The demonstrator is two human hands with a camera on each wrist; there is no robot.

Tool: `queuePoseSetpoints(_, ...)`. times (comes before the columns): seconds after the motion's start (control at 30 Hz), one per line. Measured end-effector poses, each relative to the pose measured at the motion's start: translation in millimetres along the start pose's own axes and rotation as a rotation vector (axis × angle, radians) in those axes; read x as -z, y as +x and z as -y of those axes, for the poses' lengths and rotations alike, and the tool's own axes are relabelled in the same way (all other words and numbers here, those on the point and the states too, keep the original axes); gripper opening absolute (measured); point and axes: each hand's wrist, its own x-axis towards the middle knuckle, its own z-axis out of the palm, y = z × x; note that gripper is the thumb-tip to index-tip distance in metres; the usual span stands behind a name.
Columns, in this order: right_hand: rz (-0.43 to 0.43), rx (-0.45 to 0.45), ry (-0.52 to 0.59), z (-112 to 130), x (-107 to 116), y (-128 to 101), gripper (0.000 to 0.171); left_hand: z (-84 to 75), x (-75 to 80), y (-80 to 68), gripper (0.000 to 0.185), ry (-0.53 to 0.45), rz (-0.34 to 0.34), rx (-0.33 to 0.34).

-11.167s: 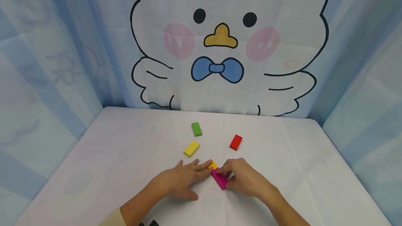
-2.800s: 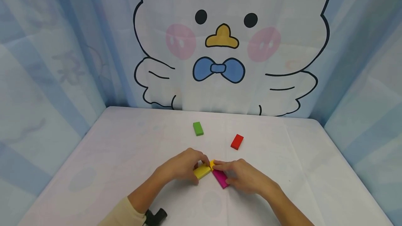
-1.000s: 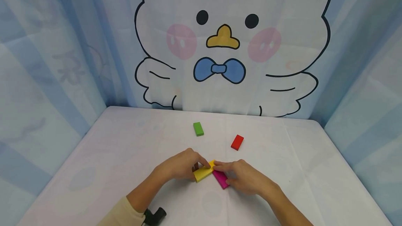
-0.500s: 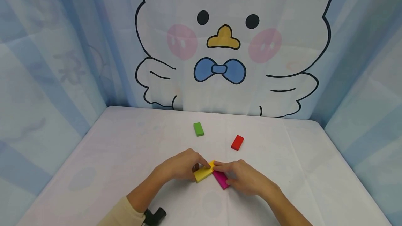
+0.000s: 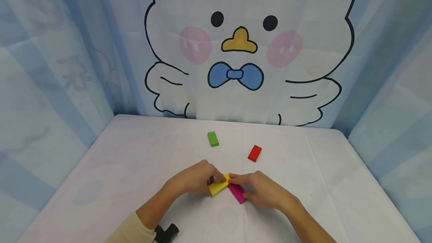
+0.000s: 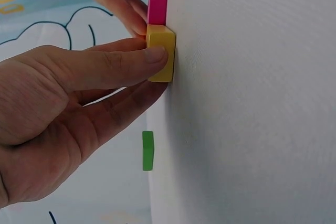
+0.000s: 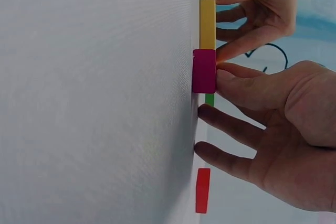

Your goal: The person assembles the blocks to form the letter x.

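Note:
On the white tabletop, my left hand [image 5: 192, 177] pinches a yellow block [image 5: 218, 188], its thumb across one end of the block [image 6: 167, 71] in the left wrist view. Beside it lies a magenta block [image 5: 237, 193], slanted the other way. My right hand [image 5: 263, 190] holds this magenta block with the thumb at its near end, and the index finger reaches onto a small orange-yellow block [image 5: 227, 176]. The three pieces meet in a V, the small one at the far point, partly covered by fingers. Other right fingers [image 7: 231, 124] spread down to the cloth.
A green block [image 5: 213, 138] lies farther back, and a red block [image 5: 254, 153] lies behind my right hand. A black cylindrical device [image 5: 167, 233] sits at the left wrist. Patterned curtains [image 5: 236, 100] rise behind the table's far edge and at both sides.
Since the oldest frame my left hand has gone from lying flat to pinching the yellow block, which has come nearer, against the other two. Over the last second almost nothing has moved.

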Motion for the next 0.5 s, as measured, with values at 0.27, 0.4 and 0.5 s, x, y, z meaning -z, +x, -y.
queuePoseSetpoints(0.27,0.006,-0.005,0.003,-0.6,2.1,-0.1,0.052,-1.6,0.0,-0.6,0.053,0.012,-0.006,-0.006)
queuePoseSetpoints(0.4,0.012,-0.004,0.002,-0.9,2.6,0.4,0.051,-2.5,0.7,-1.7,0.051,0.0,0.002,0.007)
queuePoseSetpoints(0.5,0.015,0.0,-0.001,-1.2,2.6,0.6,0.052,-2.3,2.2,-3.5,0.052,-0.02,0.018,0.018)
